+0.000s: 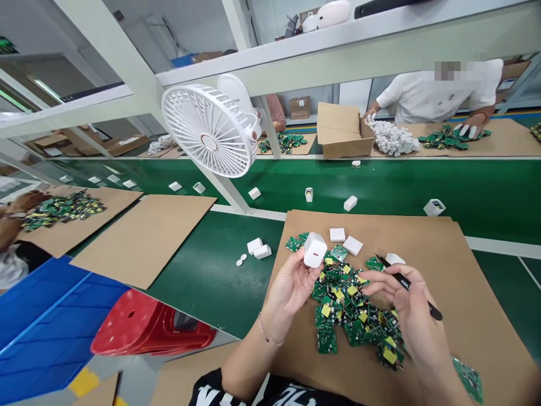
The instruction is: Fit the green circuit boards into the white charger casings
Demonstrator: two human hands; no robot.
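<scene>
My left hand (291,285) is closed around a white charger housing (315,250), held up above a cardboard sheet (465,316). My right hand (406,301) grips black tweezers (408,285) and hovers over a pile of green circuit boards (355,316) with yellow parts. Its fingertips point toward the pile. Loose white housings (353,245) lie just beyond the boards.
A white fan (209,129) stands at the bench frame. White housings (350,203) ride the green conveyor belt (422,186). Across it a person in white (439,96) handles boards beside a cardboard box (342,132). Red stools (143,327) and a blue bin (46,316) sit at lower left.
</scene>
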